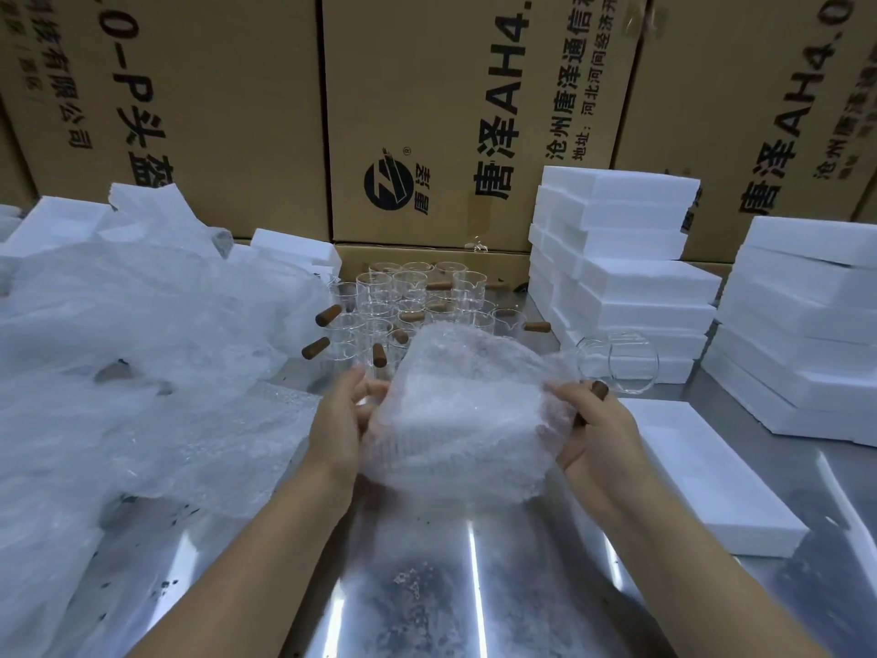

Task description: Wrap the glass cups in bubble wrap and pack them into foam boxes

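Note:
A sheet of bubble wrap [460, 410] is held up over the metal table between both hands. My left hand [339, 420] grips its left edge. My right hand [593, 429] grips its right edge together with the brown wooden handle [595, 396] of a glass cup [626, 360], which sticks out sideways to the right. Behind the wrap stand several more glass cups [417, 296] with wooden handles. An open foam box [702, 467] lies flat to the right of my right hand.
A big heap of bubble wrap [133, 353] covers the table's left side. Stacks of white foam boxes [626, 273] rise at the right and at the far right [807, 325]. Printed cardboard cartons [427, 111] wall off the back. The steel table [427, 586] is in front.

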